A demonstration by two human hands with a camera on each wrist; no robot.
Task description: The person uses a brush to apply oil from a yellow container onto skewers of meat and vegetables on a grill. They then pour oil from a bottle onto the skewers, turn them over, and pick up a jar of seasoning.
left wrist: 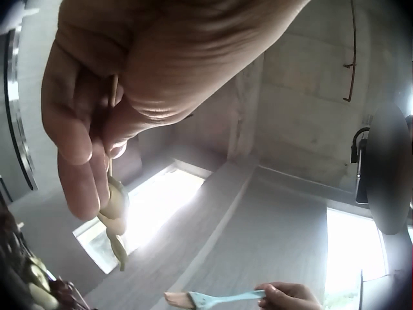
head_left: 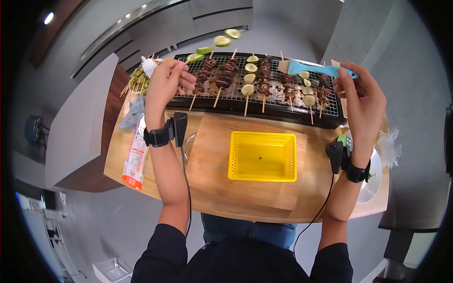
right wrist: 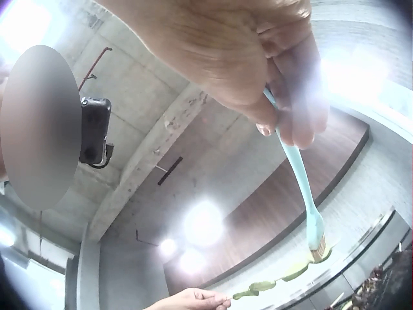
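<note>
My left hand point(head_left: 166, 85) pinches the bare end of a skewer of green-edged zucchini slices point(head_left: 222, 41), raised over the grill's far left side. In the left wrist view the zucchini slices point(left wrist: 115, 206) hang past the fingertips. My right hand point(head_left: 362, 96) holds a blue basting brush point(head_left: 322, 70) by its handle over the right end of the grill point(head_left: 288, 113). The brush's tan bristles point(head_left: 283, 66) point left, apart from the raised skewer in the head view. In the right wrist view the bristles point(right wrist: 317, 250) overlap the farthest slice.
Meat skewers point(head_left: 228, 70) and zucchini skewers point(head_left: 249, 78) lie across the grill's wire mesh. A yellow basket point(head_left: 262, 178) stands on a board before it. Left are a white bottle point(head_left: 148, 66), more skewers point(head_left: 137, 80) and a packet point(head_left: 135, 160); right, a white plate point(head_left: 373, 177).
</note>
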